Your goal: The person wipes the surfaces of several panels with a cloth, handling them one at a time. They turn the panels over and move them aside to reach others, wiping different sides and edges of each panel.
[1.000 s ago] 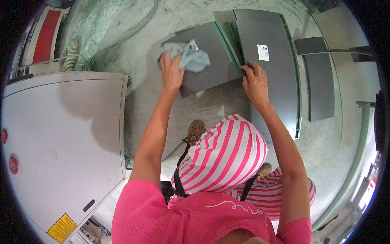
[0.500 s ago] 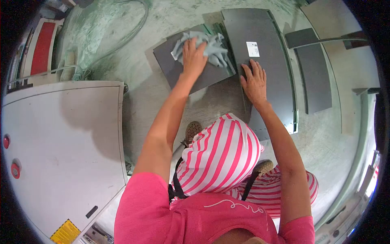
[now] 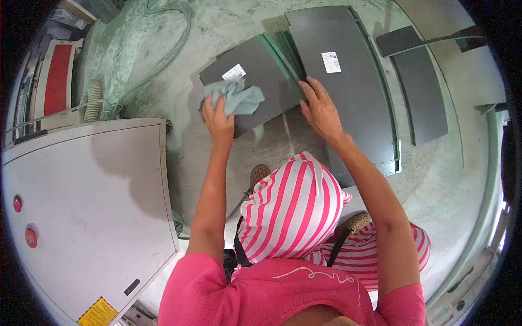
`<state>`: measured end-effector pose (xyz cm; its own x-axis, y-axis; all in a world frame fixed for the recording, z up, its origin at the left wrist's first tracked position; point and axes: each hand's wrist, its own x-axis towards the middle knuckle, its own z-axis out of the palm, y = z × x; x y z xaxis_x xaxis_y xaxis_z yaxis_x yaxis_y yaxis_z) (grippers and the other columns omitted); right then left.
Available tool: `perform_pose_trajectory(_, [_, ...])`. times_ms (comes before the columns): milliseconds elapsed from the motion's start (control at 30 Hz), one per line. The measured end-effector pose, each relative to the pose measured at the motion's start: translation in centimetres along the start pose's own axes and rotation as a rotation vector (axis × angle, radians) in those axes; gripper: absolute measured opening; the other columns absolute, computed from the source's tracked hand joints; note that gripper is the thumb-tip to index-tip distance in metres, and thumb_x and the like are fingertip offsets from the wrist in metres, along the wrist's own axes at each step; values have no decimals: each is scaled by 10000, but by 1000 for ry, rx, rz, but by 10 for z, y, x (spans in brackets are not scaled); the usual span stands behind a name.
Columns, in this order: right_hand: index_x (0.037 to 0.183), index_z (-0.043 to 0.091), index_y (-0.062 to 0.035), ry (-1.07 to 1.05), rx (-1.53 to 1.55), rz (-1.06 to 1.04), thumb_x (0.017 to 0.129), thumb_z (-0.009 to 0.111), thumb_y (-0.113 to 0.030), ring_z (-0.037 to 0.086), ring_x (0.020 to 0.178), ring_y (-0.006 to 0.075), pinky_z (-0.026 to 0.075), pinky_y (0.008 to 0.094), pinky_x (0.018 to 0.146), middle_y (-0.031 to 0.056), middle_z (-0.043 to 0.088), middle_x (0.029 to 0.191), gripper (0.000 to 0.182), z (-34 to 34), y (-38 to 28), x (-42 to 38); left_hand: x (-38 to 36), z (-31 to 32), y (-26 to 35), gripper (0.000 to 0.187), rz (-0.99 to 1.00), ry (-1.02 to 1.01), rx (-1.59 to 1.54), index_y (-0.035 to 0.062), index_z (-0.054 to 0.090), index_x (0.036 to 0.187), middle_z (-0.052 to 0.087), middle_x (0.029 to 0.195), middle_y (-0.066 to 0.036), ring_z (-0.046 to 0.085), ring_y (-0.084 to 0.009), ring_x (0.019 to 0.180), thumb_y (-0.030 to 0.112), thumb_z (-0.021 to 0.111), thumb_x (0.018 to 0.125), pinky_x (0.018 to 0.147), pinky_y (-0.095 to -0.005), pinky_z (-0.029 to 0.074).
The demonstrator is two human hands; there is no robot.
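gone from the far right part of the smaller dark grey panel (image 3: 266,81), the crumpled blue-grey cloth (image 3: 244,101) now lies at its left, near edge with the left hand (image 3: 218,122), uncovering a white printed label (image 3: 234,72). the right hand (image 3: 324,117) has shifted off the larger dark grey panel's face to the gap between the two panels.

left grip: fingers curled into the cloth, holding it bunched against the smaller panel. right grip: fingers loosely extended, thumb apart, fingertips beside the smaller panel's right edge, pinching nothing visible.

both panels lie flat, low over the concrete floor (image 3: 212,27), the larger dark grey panel (image 3: 353,98) to the right. they look stiff, smooth and fairly heavy, perhaps slippery under a wiping cloth; opposite long edges seem the safest hold, since corners could chip. the cloth looks soft and light, easily gathered from its middle.

a second white label (image 3: 330,62) sits on the larger panel; print on both is too small to read. a yellow sticker (image 3: 98,313) on the white cabinet (image 3: 92,206) is also unreadable. no brand can be made out.
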<state>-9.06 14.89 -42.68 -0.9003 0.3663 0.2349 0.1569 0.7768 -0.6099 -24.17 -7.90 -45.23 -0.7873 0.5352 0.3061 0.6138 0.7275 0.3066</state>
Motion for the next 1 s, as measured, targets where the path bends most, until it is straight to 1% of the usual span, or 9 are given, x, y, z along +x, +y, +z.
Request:
perform_pose_trajectory(33, [1182,423,-52,-1,7,-2,770,559,-112,395,1140,346,349,384,952,177,395,1231,438,4,-3,4,-15,1,-10,476,-1,0,7,22,485,1128,354,1236,-183,346,-375,1134,67,636,679,931,-426,320])
perform_pose_trajectory(100, [1212,369,-17,8,51,35,778,547,-106,400,1135,355,365,376,940,201,397,1222,477,12,-5,14,-36,1,-22,459,-385,-36,-279,-26,447,1141,452,1136,-184,439,-323,1055,129,607,740,889,-375,358])
perform_pose_trajectory(133, [1212,369,-17,9,58,35,778,547,-106,400,1135,355,365,376,940,201,397,1222,477,16,-4,19,-41,-3,-22,459,-384,-36,-272,-26,447,1141,452,1136,-184,439,-323,1055,129,607,740,889,-375,358])
perform_pose_trajectory(200, [1217,334,3,2,53,105,779,554,-122,423,1105,352,374,377,929,210,410,1189,505,27,-1,30,-47,-9,-18,483,-805,-216,-758,-41,423,1152,533,1012,-149,515,-249,935,233,580,786,819,-319,400])
perform_pose_trajectory(333, [1203,330,9,-31,-62,126,766,582,-173,462,1040,355,407,395,882,211,437,1111,537,41,-3,44,-42,-20,-7,525,-864,-320,-773,-20,414,1166,558,956,-119,537,-204,864,318,567,794,713,-319,443])
perform_pose_trajectory(400, [1168,369,-11,-136,-91,282,737,617,-247,489,974,364,437,431,815,201,446,1039,551,47,-8,50,-37,-26,1,555,-993,-430,-826,4,400,1189,540,1008,-131,542,-206,859,339,579,785,636,-342,462])
perform_pose_trajectory(500, [1138,419,-50,-140,-137,341,717,632,-308,493,962,377,443,469,778,194,444,1029,538,50,-16,54,-31,-37,16,644,-1103,-492,-804,-7,357,1237,438,1194,-177,498,-287,978,418,555,796,794,-415,416])
perform_pose_trajectory(800, [1070,527,-137,-181,11,500,763,570,-365,466,1009,419,391,496,841,224,472,1093,385,41,-23,58,-52,6,-28,612,-927,-428,-1079,-6,356,1248,485,1169,-119,484,-232,1032,388,539,817,831,-349,400])
perform_pose_trajectory(1000, [982,555,-177,-113,46,558,728,603,-385,451,996,392,378,500,815,183,467,1038,332,39,-34,50,-55,10,-37,650,-966,-425,-1106,-32,327,1262,465,1188,-122,459,-232,1062,371,562,810,895,-333,353])
